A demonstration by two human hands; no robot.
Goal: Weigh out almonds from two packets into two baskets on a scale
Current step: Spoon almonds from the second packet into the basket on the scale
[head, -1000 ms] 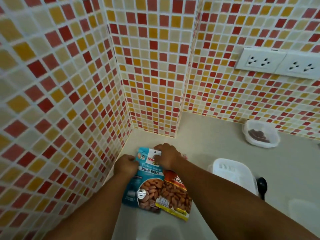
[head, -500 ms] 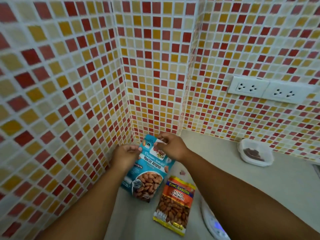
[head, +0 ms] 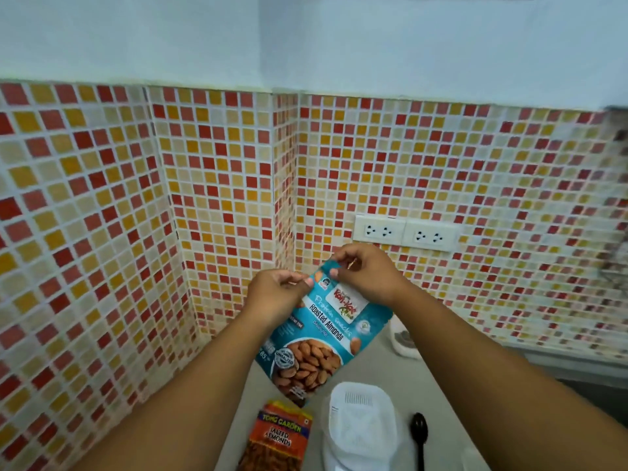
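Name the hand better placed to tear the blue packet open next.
Right, probably: the right hand pinches the blue packet along its top edge, while the left hand grips the top left corner, steadying it.

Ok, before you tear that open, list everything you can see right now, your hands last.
blue packet: one, teal, roasted almonds, held up above the counter
orange packet: one, orange and yellow, salted almonds, flat on the counter at lower centre
white basket: one, white, right of the orange packet
black spoon: one, black, right of the basket
white container: one, partly hidden behind the right forearm
wall sockets: two, white, on the tiled wall
counter: one, pale
left hand: pinches the blue packet's top left corner
right hand: pinches its top edge
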